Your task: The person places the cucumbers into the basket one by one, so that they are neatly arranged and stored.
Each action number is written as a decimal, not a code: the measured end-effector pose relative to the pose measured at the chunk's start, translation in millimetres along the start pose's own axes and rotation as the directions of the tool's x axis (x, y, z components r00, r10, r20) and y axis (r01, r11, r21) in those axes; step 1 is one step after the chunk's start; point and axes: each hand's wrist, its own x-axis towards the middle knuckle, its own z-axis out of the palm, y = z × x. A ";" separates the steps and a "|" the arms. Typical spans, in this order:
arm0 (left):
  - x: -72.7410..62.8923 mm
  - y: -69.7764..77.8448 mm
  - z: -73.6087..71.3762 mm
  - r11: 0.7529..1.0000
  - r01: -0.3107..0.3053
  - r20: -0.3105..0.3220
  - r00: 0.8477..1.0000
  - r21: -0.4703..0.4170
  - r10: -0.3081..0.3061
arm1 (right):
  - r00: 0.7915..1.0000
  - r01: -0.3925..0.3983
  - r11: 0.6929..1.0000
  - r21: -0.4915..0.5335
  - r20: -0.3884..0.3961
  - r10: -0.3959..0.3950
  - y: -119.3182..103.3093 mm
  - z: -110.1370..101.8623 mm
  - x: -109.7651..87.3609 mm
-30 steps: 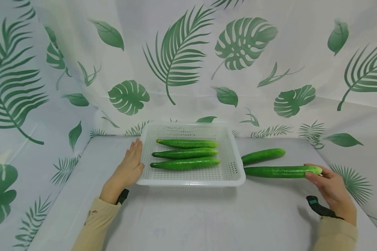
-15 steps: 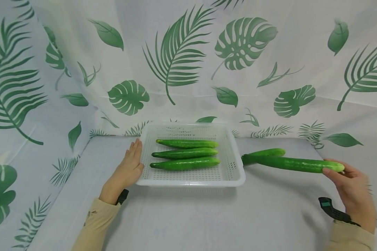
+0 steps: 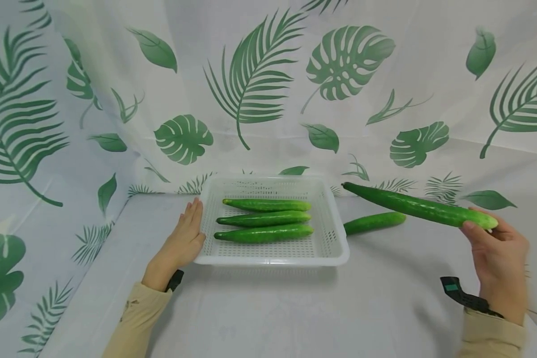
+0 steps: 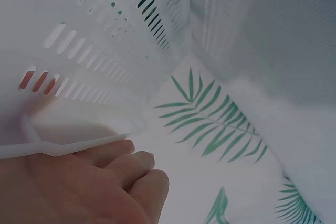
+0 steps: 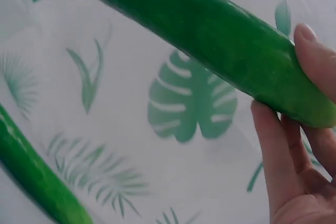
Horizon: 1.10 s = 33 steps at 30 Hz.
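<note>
My right hand (image 3: pixel 501 261) pinches a long green cucumber (image 3: pixel 418 205) by its paler right end, between thumb and fingers. The cucumber is held up off the table, its dark tip pointing left and upward. In the right wrist view, the thumb lies on one side of the held cucumber (image 5: pixel 210 38) and the fingers on the other. My left hand (image 3: pixel 183 236) rests against the left side of a white perforated plastic basket (image 3: pixel 277 261), fingers extended along its rim. Three cucumbers (image 3: pixel 264 233) lie side by side in the basket.
Another cucumber (image 3: pixel 376 222) lies on the white-covered table (image 3: pixel 268 313), right of the basket, its left end hidden by the basket's rim. A leaf-printed white curtain (image 3: pixel 259 99) stands behind and along the sides of the table.
My right hand has lifted the cucumber off the table, moving right and then up, and its dark tip has swung upward. The left hand and basket have stayed still.
</note>
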 end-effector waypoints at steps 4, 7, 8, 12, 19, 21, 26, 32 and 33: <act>0.6 -0.2 0.2 1.000 -0.005 -0.007 1.000 0.002 0.005 | 0.999 0.047 0.996 0.071 0.000 -0.047 2.9 27.4 -2.0; 0.9 -0.5 0.4 1.000 -0.005 -0.008 1.000 0.002 0.005 | 0.997 0.072 0.992 0.103 -0.007 -0.072 5.0 47.9 -5.0; 1.0 -0.6 0.5 1.000 -0.006 -0.008 1.000 0.001 0.006 | 0.996 0.086 0.991 0.102 -0.009 -0.085 5.8 54.7 -6.2; 0.5 -0.5 0.3 1.000 -0.009 -0.010 1.000 -0.003 0.009 | 0.994 0.104 0.987 0.121 0.015 -0.107 9.4 78.7 -11.6; -0.5 -0.3 0.3 1.000 -0.011 -0.020 1.000 0.004 0.011 | 0.990 0.064 0.987 0.147 0.117 -0.081 18.7 116.1 -20.6; -0.3 -0.1 0.7 1.000 -0.013 -0.023 1.000 0.004 0.013 | 0.986 0.051 0.989 0.137 0.153 -0.072 22.6 125.8 -22.6; -0.1 -0.1 1.3 1.000 -0.014 -0.024 1.000 0.004 0.014 | 0.970 0.027 0.998 0.049 0.240 -0.038 35.9 147.5 -27.7; -0.5 0.1 1.2 1.000 -0.015 -0.023 1.000 0.010 0.015 | 0.948 -0.015 0.994 -0.106 0.314 0.048 58.5 169.2 -35.1; -0.4 0.2 1.2 1.000 -0.014 -0.023 1.000 0.011 0.014 | 0.945 -0.027 0.991 -0.131 0.320 0.068 62.8 172.3 -36.8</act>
